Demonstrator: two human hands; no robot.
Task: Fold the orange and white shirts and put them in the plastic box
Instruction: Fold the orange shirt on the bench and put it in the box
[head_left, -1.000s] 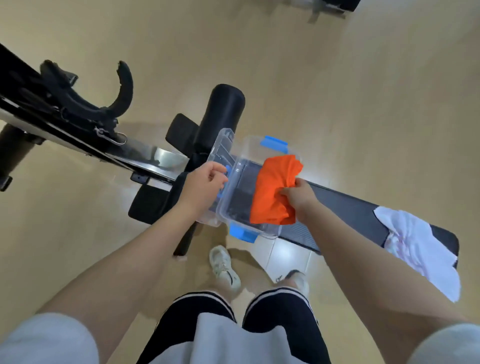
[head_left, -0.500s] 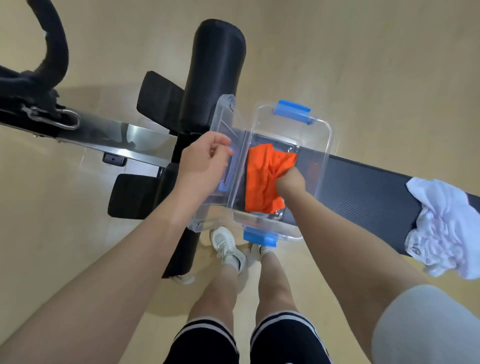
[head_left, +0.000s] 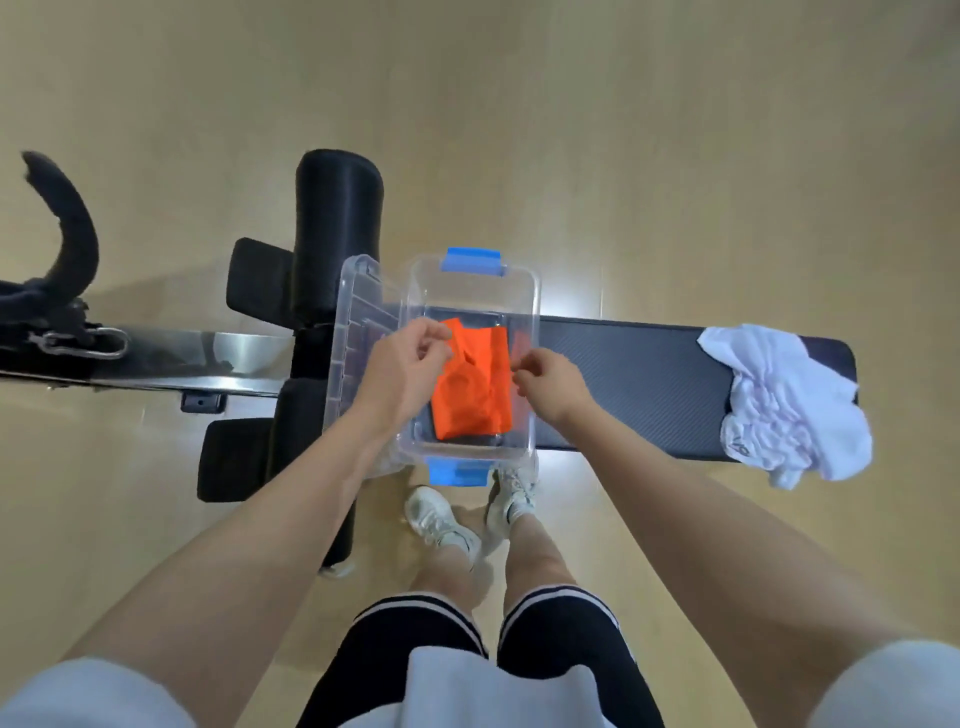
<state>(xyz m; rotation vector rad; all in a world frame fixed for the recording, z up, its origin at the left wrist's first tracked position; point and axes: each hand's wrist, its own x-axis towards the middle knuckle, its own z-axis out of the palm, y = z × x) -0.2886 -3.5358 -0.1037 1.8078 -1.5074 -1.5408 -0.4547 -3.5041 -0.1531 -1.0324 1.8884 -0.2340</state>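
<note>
- The plastic box (head_left: 524, 291) is sitting on the bench (head_left: 623, 384), at its left end.
- The orange shirt (head_left: 474, 387) is lying inside the box.
- The white shirt (head_left: 789, 400) is lying on the bench's right end, well apart from the box.
- The lid (head_left: 353, 332) is leaning against the box's left side.

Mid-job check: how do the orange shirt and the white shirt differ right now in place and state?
The orange shirt lies inside the clear plastic box; the white shirt lies outside it, at the far right end of the black bench. The orange shirt is folded into a compact, roughly rectangular bundle; the white shirt is a crumpled heap hanging over the bench edge. Both hands hover by the orange shirt; none is near the white one. Neither shirt is held.
</note>
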